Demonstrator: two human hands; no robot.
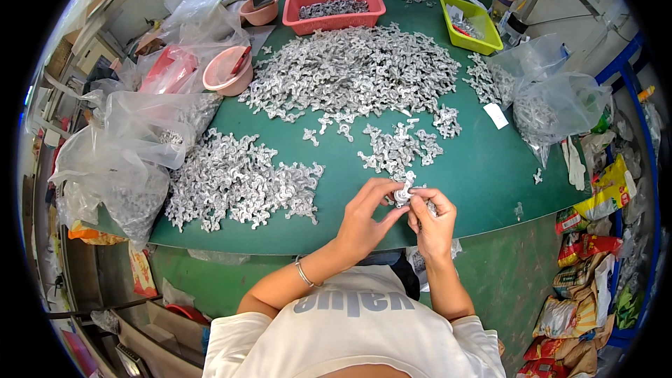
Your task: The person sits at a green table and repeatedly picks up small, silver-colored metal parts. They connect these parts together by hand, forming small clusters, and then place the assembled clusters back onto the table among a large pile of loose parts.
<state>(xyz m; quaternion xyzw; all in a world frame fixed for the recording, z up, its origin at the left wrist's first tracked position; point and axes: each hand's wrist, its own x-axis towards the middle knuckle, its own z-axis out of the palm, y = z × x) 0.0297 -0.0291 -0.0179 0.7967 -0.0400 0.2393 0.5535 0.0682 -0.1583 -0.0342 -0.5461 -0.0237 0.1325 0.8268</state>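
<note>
A small silvery metal part (404,193) sits pinched between both hands just above the near edge of the green table (483,168), its long axis roughly upright, toward the far side. The left hand (367,213) grips it from the left and the right hand (432,218) from the right and below, both equally close. The nearest loose cluster (397,148) lies just beyond the part.
</note>
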